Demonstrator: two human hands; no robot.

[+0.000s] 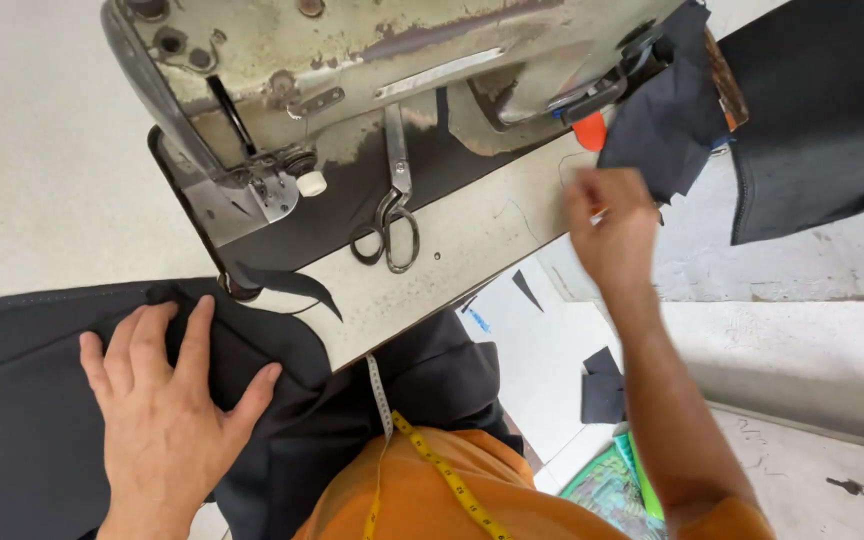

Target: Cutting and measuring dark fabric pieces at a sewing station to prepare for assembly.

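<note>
Yellow tape measure (442,475) hangs at the bottom middle. Left hand (167,400) lies flat and open on black cloth (22,400), lower left. Right hand (612,225) reaches toward dark scraps (667,120), upper right; I cannot tell its grip.

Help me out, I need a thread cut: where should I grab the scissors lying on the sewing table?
Probably by the two dark loop handles of the scissors, coming from the table's near edge: the loops point toward the person, the blades point away under the sewing machine, which blocks that end.

Black fabric (32,380) spread flat, w/ folds, table left.
</note>
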